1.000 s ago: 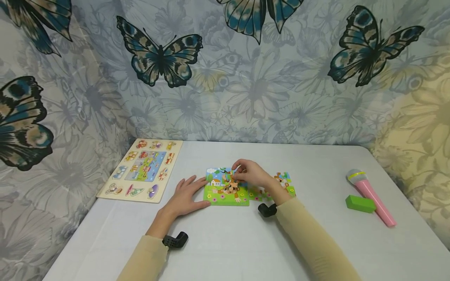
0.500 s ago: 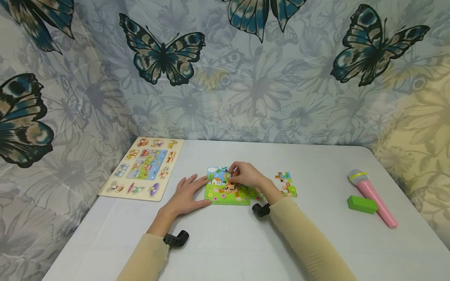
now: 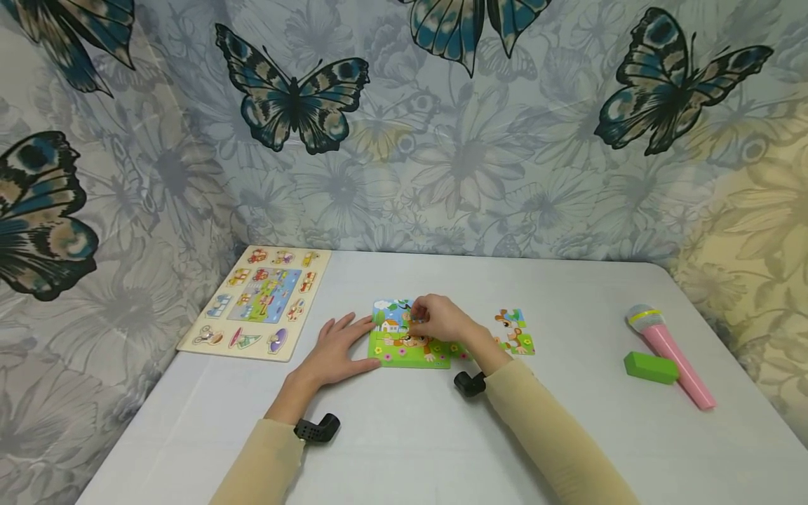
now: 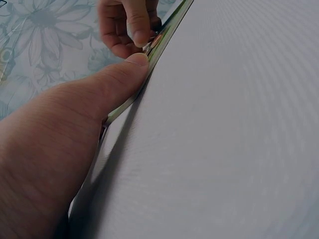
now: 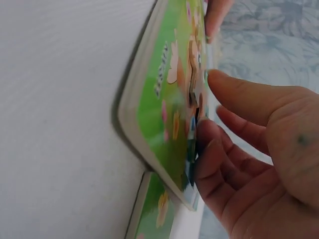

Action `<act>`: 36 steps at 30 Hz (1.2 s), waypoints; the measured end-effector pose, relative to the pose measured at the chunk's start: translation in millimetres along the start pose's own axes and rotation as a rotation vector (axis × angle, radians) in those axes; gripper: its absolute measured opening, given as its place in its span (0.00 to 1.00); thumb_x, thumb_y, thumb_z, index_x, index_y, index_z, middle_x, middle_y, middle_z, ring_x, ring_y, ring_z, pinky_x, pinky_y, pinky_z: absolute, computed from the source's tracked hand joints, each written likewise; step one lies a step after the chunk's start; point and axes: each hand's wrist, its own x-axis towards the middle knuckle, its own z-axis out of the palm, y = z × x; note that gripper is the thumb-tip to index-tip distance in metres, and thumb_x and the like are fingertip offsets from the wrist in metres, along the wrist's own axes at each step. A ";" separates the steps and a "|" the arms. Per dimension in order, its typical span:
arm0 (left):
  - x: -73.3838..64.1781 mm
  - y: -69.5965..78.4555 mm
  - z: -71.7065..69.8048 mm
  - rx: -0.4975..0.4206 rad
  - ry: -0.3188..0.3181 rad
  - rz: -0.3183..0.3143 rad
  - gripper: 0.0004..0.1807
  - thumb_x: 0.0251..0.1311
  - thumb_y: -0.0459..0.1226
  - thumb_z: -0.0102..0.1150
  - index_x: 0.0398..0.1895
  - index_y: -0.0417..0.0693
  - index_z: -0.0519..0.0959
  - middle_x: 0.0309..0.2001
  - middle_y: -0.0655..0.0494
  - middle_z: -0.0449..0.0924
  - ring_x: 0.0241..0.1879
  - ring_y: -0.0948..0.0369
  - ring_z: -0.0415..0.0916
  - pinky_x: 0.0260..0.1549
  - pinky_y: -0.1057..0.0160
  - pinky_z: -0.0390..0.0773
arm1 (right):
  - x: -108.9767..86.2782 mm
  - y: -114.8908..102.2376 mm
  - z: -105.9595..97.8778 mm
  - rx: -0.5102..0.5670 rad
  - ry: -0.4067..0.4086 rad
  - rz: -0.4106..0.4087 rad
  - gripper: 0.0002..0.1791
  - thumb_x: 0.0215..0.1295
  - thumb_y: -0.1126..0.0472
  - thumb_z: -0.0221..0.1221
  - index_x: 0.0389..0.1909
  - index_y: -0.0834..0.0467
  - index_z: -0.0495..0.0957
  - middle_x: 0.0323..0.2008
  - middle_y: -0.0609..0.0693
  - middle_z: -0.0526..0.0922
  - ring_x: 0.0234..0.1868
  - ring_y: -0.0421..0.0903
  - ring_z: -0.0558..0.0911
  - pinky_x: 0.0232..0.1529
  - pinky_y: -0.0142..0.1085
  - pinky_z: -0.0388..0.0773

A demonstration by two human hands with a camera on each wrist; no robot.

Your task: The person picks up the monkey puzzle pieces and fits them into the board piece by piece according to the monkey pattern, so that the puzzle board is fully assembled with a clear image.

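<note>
A green and blue jigsaw puzzle board with a cartoon animal lies on the white table. My left hand is spread flat at its left side; in the left wrist view the thumb touches the board's edge. Over the board's upper right, my right hand bends its fingers and thumb round a puzzle piece, which stands slightly raised from the picture in the right wrist view. The fingers partly cover the piece. Another puzzle part extends from the board's right side, partly behind the right wrist.
Further right lie joined or adjacent puzzle pieces. A wooden picture board sits at the back left. On the right are a pink toy microphone and a green block. Butterfly-patterned fabric borders the table behind.
My right hand has moved left over the puzzle board and settled lower, uncovering the pieces on the right. The left hand keeps its place.
</note>
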 end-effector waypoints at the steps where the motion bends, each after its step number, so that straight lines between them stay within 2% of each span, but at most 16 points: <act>1: -0.4 -0.3 -0.1 -0.001 -0.002 -0.004 0.43 0.58 0.61 0.65 0.74 0.51 0.70 0.75 0.56 0.63 0.77 0.47 0.48 0.71 0.38 0.39 | -0.5 -0.3 0.5 -0.009 -0.007 -0.004 0.13 0.62 0.59 0.71 0.41 0.59 0.80 0.36 0.48 0.79 0.36 0.44 0.76 0.41 0.38 0.77; 10: -3.2 -1.8 -1.0 0.000 -0.004 -0.008 0.43 0.59 0.62 0.64 0.74 0.51 0.69 0.75 0.56 0.63 0.77 0.47 0.48 0.71 0.37 0.39 | -0.5 -5.0 8.2 -0.051 -0.022 -0.003 0.15 0.63 0.57 0.71 0.45 0.59 0.82 0.42 0.48 0.77 0.41 0.44 0.76 0.47 0.40 0.77; 22: -3.8 -5.6 0.4 -0.003 -0.006 -0.020 0.44 0.59 0.62 0.64 0.74 0.52 0.69 0.76 0.57 0.62 0.77 0.48 0.46 0.72 0.39 0.38 | 0.6 -9.4 10.9 -0.118 -0.020 -0.025 0.16 0.63 0.57 0.71 0.46 0.62 0.82 0.40 0.49 0.76 0.39 0.45 0.74 0.44 0.38 0.77; 29: -2.9 -5.0 -0.4 -0.010 0.004 -0.006 0.43 0.59 0.61 0.64 0.74 0.51 0.70 0.75 0.56 0.63 0.77 0.47 0.47 0.71 0.38 0.39 | -0.9 -5.4 7.3 -0.067 -0.029 -0.054 0.16 0.65 0.57 0.69 0.49 0.62 0.82 0.42 0.49 0.77 0.41 0.45 0.77 0.47 0.40 0.78; 36: 1.2 -4.2 1.1 0.003 -0.009 -0.007 0.44 0.59 0.62 0.64 0.75 0.53 0.68 0.76 0.58 0.62 0.78 0.50 0.46 0.72 0.40 0.38 | -12.0 7.1 -6.4 0.078 0.008 -0.070 0.17 0.67 0.60 0.67 0.54 0.63 0.81 0.42 0.52 0.78 0.37 0.46 0.77 0.40 0.40 0.77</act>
